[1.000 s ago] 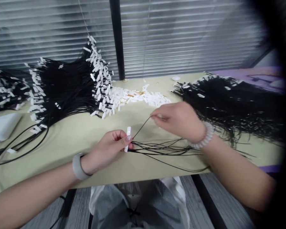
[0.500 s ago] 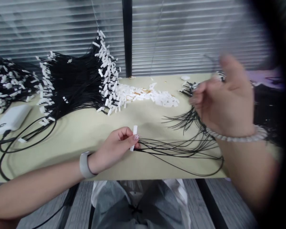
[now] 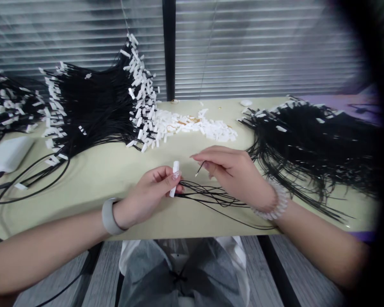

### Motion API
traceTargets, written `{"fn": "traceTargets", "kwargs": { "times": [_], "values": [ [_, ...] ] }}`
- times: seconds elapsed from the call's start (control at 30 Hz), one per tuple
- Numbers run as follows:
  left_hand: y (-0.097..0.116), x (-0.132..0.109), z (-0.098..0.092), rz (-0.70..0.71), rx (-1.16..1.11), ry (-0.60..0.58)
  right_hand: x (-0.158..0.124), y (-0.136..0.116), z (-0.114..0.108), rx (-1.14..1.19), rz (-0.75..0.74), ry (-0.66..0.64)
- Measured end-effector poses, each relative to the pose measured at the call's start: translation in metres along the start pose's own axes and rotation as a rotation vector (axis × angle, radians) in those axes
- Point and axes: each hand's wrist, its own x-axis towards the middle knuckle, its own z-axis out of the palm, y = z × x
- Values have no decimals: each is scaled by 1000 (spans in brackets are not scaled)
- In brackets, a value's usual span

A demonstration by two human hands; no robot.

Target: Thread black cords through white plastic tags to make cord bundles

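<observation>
My left hand [image 3: 153, 192] rests on the pale green table [image 3: 109, 170] and pinches a small white tag [image 3: 174, 172] held upright between thumb and fingers. My right hand [image 3: 233, 170] is just right of it, its fingers closed on the end of a thin black cord [image 3: 199, 169], whose tip points toward the tag. A loose bunch of black cords [image 3: 217, 198] lies on the table under and between both hands. I wear a grey band on the left wrist and a white bead bracelet on the right.
A big heap of black cords with white tags [image 3: 96, 106] lies at the back left, a pile of loose white tags [image 3: 198, 125] at the back middle, and untagged black cords [image 3: 307, 140] on the right. A white box [image 3: 6, 153] sits far left. Blinds fill the background.
My right hand swung up and right to the untagged pile, then came back down beside the left hand holding one cord end. The left hand stayed put with the tag.
</observation>
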Motion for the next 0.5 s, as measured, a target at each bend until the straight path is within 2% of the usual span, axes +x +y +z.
{"fn": "traceTargets", "kwargs": {
  "times": [0.1, 0.17, 0.33, 0.5],
  "values": [
    [0, 0, -1, 7, -20, -4, 0, 0, -2, 37, -49, -21],
    [-1, 0, -2, 14, -22, -2, 0, -1, -4, 39, 18, -29],
    [-2, 0, -2, 7, -15, 6, -1, -3, -8, 44, 154, 54],
    [-1, 1, -1, 18, 0, -43, 1, -6, -4, -65, 9, -16]
  ]
}}
